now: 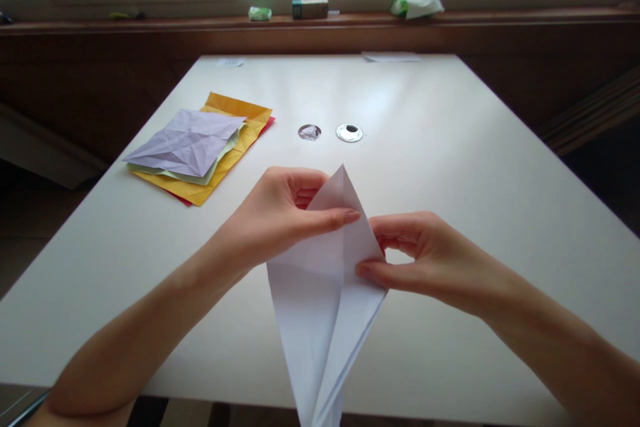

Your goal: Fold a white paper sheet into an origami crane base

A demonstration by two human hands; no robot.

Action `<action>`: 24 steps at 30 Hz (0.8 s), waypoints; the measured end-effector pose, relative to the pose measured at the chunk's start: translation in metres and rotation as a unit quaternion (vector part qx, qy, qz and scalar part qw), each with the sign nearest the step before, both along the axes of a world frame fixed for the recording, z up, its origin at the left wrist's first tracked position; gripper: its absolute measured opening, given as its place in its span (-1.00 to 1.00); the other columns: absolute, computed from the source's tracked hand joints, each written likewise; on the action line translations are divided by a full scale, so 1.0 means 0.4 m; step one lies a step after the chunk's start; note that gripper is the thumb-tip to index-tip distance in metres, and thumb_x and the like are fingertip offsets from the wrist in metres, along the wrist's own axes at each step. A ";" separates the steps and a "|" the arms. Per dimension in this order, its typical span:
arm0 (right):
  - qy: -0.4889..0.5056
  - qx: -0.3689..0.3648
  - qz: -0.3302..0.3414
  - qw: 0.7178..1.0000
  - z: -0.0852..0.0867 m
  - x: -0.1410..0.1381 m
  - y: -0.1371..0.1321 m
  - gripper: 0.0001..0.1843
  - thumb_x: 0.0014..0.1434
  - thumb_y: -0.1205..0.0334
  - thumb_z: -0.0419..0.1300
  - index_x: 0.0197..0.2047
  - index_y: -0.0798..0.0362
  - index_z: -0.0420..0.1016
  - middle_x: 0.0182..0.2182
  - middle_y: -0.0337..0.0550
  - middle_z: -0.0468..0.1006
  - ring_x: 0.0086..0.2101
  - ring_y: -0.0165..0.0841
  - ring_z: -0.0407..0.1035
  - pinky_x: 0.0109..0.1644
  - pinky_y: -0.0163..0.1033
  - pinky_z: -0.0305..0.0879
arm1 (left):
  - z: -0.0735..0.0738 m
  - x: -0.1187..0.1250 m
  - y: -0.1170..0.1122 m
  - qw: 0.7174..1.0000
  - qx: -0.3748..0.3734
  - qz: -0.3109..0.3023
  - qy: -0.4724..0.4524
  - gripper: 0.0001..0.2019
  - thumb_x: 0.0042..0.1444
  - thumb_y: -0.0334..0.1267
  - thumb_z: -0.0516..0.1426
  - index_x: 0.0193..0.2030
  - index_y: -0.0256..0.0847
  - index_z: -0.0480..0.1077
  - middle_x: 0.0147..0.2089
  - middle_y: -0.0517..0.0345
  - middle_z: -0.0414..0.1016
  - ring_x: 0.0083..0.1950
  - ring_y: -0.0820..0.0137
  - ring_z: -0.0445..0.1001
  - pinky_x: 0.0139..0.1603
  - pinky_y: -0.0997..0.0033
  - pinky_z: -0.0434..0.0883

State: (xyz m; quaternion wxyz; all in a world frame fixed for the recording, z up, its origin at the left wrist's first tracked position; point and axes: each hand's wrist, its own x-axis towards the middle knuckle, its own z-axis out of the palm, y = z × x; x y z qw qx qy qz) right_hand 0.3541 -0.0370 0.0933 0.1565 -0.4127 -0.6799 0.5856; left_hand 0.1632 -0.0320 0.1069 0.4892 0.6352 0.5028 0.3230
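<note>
A folded white paper (320, 300), shaped like a long kite with points at top and bottom, is held up above the white table (450, 167). My left hand (280, 213) grips its upper left part, thumb laid across the front and fingers curled behind. My right hand (425, 257) pinches the paper's right edge between thumb and fingers. Both hands are closed on the sheet.
A stack of creased coloured papers (200, 150), lilac on top over pale green, yellow and red, lies at the left of the table. Two round cable holes (330, 133) sit in the middle. Small boxes and a bag (417, 5) rest on the window ledge.
</note>
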 end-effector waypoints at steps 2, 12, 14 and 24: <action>0.000 0.002 -0.002 1.000 0.000 0.000 0.000 -0.83 -0.05 0.39 0.14 -0.34 0.08 0.49 -0.41 -0.22 0.50 -0.29 -0.30 0.38 -0.29 -0.29 0.34 | -0.001 0.001 -0.001 1.000 -0.001 -0.005 0.003 -0.85 -0.11 -0.21 0.19 -0.47 -0.27 0.42 -0.50 0.20 0.40 -0.47 0.48 0.36 -0.59 0.59 0.21; -0.016 0.056 -0.015 0.998 0.004 0.001 0.002 -0.89 0.01 0.31 0.12 -0.43 0.08 0.48 -0.50 -0.23 0.47 -0.42 -0.38 0.34 -0.38 -0.32 0.30 | 0.028 0.008 -0.010 1.000 0.014 0.004 -0.002 -0.92 -0.10 -0.28 0.16 -0.50 -0.23 0.45 -0.52 0.21 0.42 -0.48 0.48 0.37 -0.57 0.57 0.24; -0.023 0.071 -0.018 0.997 0.003 0.001 0.002 -0.90 0.01 0.30 0.13 -0.44 0.07 0.47 -0.51 -0.25 0.46 -0.43 -0.39 0.34 -0.37 -0.32 0.30 | 0.029 0.009 -0.011 1.000 0.017 0.015 -0.006 -0.93 -0.11 -0.30 0.16 -0.52 -0.22 0.44 -0.53 0.23 0.41 -0.49 0.49 0.36 -0.57 0.57 0.24; -0.031 0.093 -0.004 0.995 -0.001 0.000 0.004 -0.86 -0.03 0.38 0.13 -0.36 0.06 0.48 -0.43 -0.26 0.49 -0.36 -0.37 0.36 -0.32 -0.31 0.30 | 0.027 0.011 -0.011 1.000 0.016 0.008 -0.007 -0.91 -0.08 -0.29 0.15 -0.46 -0.25 0.46 -0.47 0.17 0.45 -0.44 0.45 0.39 -0.53 0.55 0.29</action>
